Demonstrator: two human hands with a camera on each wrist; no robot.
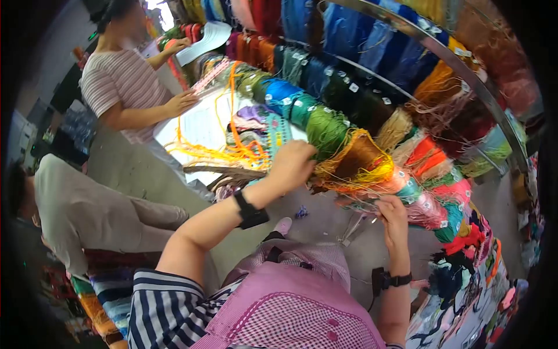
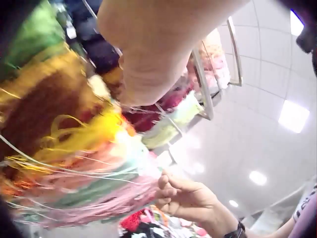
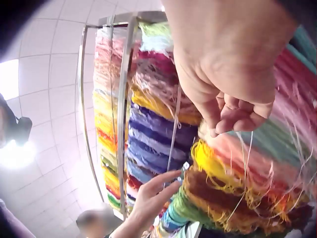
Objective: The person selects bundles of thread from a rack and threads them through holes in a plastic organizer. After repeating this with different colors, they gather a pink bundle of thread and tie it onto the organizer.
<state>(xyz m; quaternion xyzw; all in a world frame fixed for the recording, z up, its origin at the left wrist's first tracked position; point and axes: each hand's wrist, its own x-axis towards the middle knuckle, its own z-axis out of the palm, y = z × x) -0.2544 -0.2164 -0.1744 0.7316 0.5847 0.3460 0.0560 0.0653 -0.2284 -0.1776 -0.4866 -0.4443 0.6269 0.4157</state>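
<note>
Left arm is reaching up, left hand [image 1: 293,164] laying straight, close-set fingers [image 3: 161,187] against the brown skein [image 1: 356,158] on the rack [image 1: 465,72]. Right hand [image 1: 393,216], lower on the rack, is pinching pink threads [image 2: 111,202].

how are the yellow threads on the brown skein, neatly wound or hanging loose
Hanging loose: the yellow threads straggle out of the brown skein in tangled strands, right beside the left hand.
</note>
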